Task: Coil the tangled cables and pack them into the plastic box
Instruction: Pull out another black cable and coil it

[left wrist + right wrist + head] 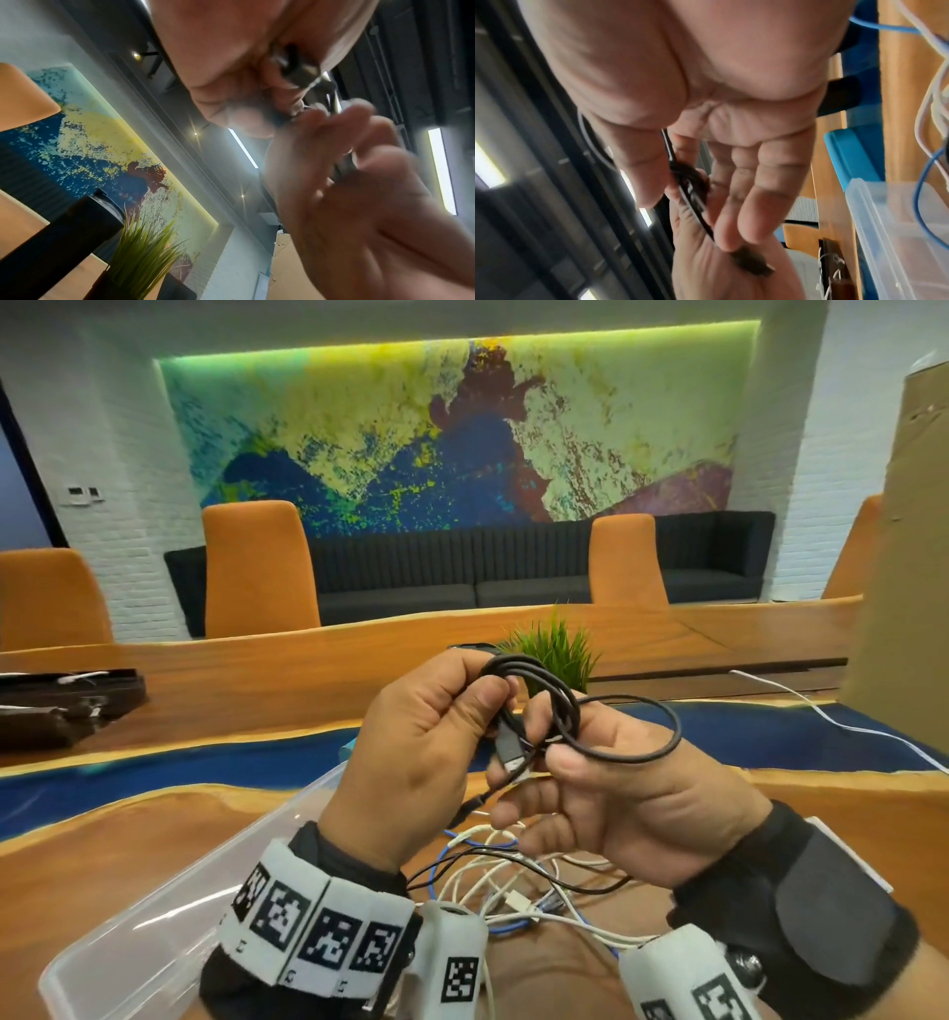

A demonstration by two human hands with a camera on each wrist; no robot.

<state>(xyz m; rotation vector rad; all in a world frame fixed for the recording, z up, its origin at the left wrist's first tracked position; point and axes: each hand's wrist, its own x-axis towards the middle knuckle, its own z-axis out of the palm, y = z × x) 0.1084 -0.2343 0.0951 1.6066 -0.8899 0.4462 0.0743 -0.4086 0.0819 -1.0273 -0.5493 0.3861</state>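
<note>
Above the table my left hand (477, 706) grips a small coil of black cable (529, 675), its fingers curled round the top of the loops. My right hand (565, 762) pinches the same cable just below, and one wider loop (647, 755) sticks out to the right. A USB plug (508, 755) hangs between the palms. In the right wrist view the black cable (690, 188) runs along my fingers to a plug (753, 263). A tangle of white, blue and black cables (513, 880) lies on the table below. The clear plastic box (154, 891) stands at the lower left.
A potted green plant (557, 649) stands just behind my hands. A tall cardboard sheet (898, 557) rises at the right, with a white cable (821, 711) trailing from it. Dark trays (61, 706) sit at the far left. A blue piece (852, 154) lies beside the box.
</note>
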